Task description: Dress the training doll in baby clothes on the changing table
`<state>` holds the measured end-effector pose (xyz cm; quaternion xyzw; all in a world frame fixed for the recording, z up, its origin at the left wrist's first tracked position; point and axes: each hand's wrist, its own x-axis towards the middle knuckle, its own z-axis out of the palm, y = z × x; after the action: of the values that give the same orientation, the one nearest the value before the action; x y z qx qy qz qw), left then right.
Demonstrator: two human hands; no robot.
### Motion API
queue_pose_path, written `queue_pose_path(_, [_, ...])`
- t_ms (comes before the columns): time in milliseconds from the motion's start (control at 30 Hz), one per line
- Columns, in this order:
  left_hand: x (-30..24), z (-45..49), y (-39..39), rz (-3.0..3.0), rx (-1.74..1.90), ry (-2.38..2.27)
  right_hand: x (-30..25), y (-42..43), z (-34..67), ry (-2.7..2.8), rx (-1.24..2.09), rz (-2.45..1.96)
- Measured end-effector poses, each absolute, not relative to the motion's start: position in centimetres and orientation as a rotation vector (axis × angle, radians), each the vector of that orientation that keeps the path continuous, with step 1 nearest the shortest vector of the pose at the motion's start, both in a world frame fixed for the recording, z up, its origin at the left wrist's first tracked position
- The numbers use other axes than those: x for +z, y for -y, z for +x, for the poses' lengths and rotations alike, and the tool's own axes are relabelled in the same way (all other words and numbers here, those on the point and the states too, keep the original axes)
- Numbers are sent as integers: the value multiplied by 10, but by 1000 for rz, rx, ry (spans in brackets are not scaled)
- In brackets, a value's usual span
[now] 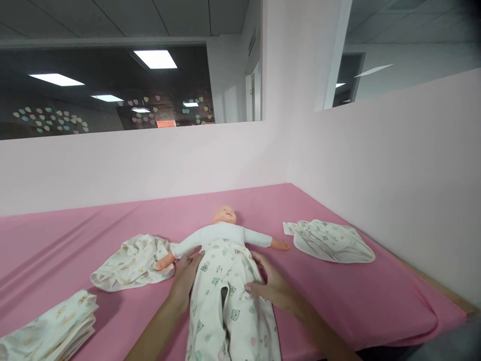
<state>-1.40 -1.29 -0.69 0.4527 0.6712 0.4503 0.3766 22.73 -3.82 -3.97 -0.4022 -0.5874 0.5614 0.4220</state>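
- Left hand (186, 278) lies against the left side of the printed trousers (235, 313), just below the waistband; whether its fingers grip the fabric, I cannot tell.
- Right hand (273, 287) curves loosely at the right side, thumb resting on the trouser front, a gap between thumb and fingers; whether the fingertips pinch cloth is unclear.
- Between both hands lies the doll (223, 231), on its back on the pink sheet (323, 306), with the trousers covering its lower body.
- Its long axis runs near to far: head at the far end, trouser legs pointing near and running out of view.
- Its arms spread left and right; the left one reaches a crumpled printed garment (135, 263).
- Folded cloth (52, 328) lies near left; another printed garment (332, 241) lies far right, pointing roughly left to right.
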Motion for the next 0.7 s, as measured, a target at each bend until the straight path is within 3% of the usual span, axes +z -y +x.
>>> queue_pose_path(333, [-12,-29,59,1535,1075,-1437,-42,36,226,1481,1385,-1071])
queue_pose_path(567, [-18,-48,87,1581,922,-1560,-48,49,228,1636,1161,-1236])
queue_pose_path(700, [-28,-55,100,1604,872,-1455,-45,64,246,1787,1203,-1122])
